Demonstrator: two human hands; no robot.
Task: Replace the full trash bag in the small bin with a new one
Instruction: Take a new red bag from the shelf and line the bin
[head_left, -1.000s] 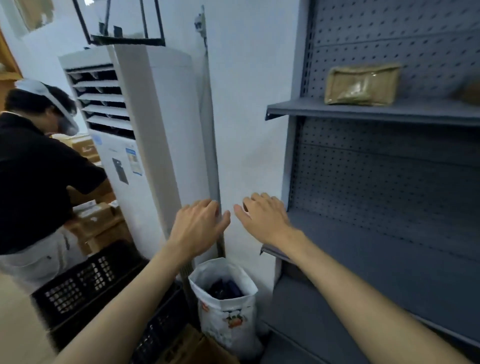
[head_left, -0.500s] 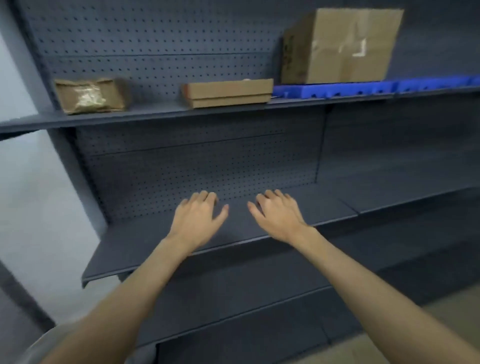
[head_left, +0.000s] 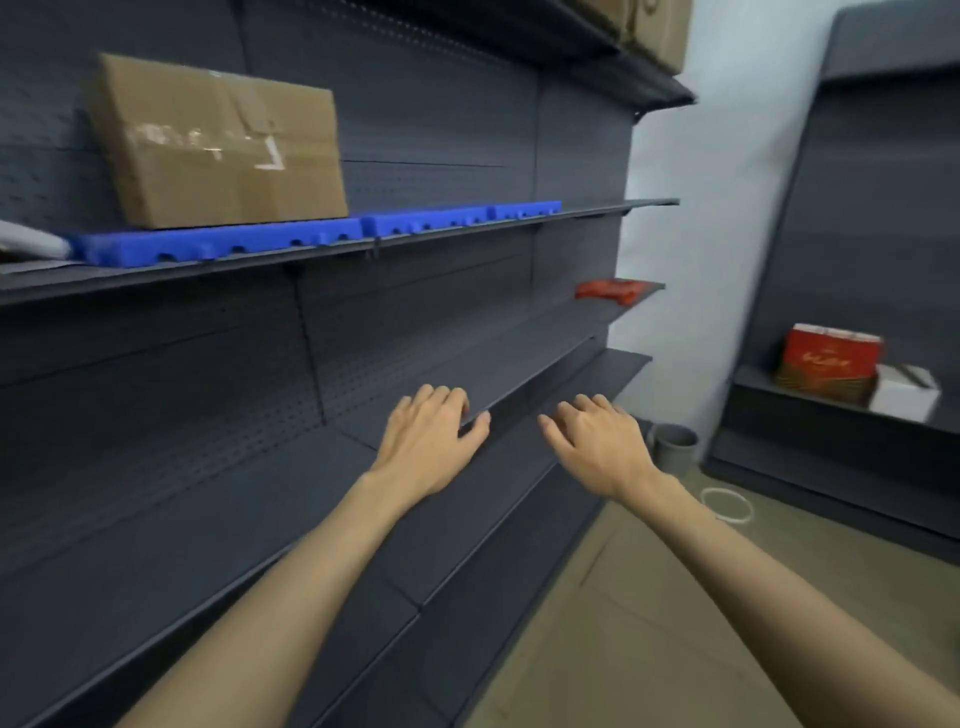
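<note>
A small grey bin (head_left: 674, 446) stands on the floor in the far corner, between the two shelf units and partly behind my right hand. I cannot see any bag in it from here. A white ring (head_left: 726, 503) lies on the floor just in front of the bin. My left hand (head_left: 428, 441) and my right hand (head_left: 597, 446) are held out side by side in front of me, palms down, fingers loosely spread, with nothing in them. Both hover in the air beside the dark shelf (head_left: 467, 374), well short of the bin.
A long dark grey shelf unit runs along my left, holding a cardboard box (head_left: 218, 145), blue trays (head_left: 311, 236) and a red packet (head_left: 610, 289). A second shelf unit (head_left: 841, 447) at the right carries a red box (head_left: 828, 364) and a white box (head_left: 904, 392). Tan floor runs between them.
My view has swung right, from the white bag by the air conditioner, along the shelves, to the far corner with the grey bin. Both hands keep the same empty, outstretched pose.
</note>
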